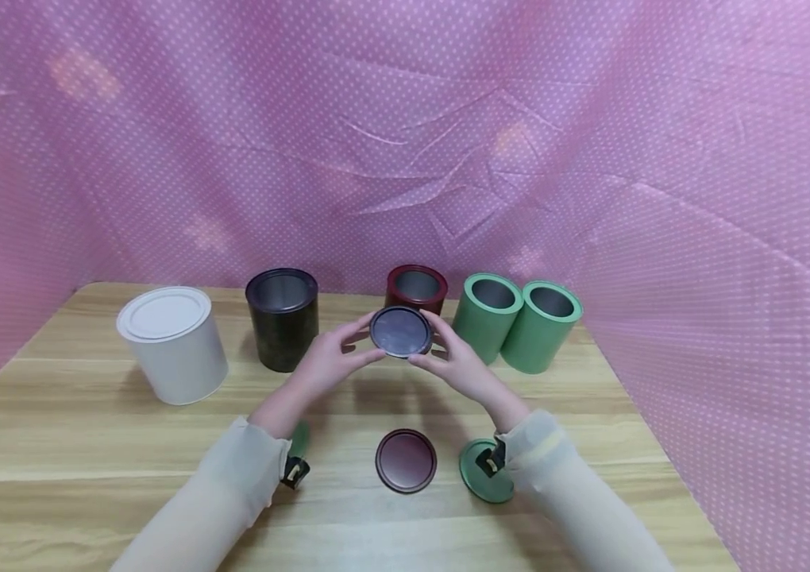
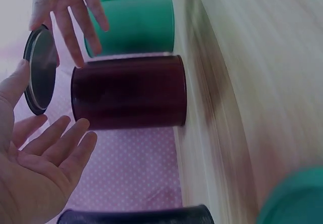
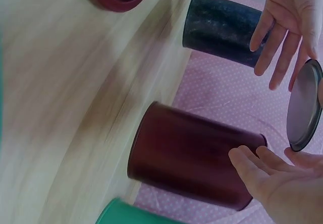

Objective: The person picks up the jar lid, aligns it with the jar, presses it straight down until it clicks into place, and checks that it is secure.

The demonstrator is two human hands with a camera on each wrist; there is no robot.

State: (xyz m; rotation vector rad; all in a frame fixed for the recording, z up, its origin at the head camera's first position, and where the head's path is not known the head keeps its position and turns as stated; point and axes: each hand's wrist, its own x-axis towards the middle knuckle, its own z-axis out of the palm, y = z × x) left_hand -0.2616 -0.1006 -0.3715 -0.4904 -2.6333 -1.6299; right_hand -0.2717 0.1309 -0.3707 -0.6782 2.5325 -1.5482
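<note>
Between my two hands a round black lid (image 1: 401,331) is held up over the table, tilted toward the head camera. My left hand (image 1: 325,361) grips its left edge with thumb and index finger, the other fingers spread below. On the opposite edge my right hand (image 1: 460,364) pinches it the same way. Just behind the lid stands an open dark red can (image 1: 415,299), partly hidden by it. An open black can (image 1: 283,338) stands to the left, beyond my left hand. Closer to me, a dark red lid (image 1: 406,461) lies flat on the wood.
Two open green cans (image 1: 487,318) stand side by side at the right. A white can (image 1: 179,357) with its top covered is at the left. Green lids lie under my wrists, one by the right (image 1: 487,483), one by the left (image 1: 300,439). Pink dotted cloth (image 1: 405,159) hangs behind the table.
</note>
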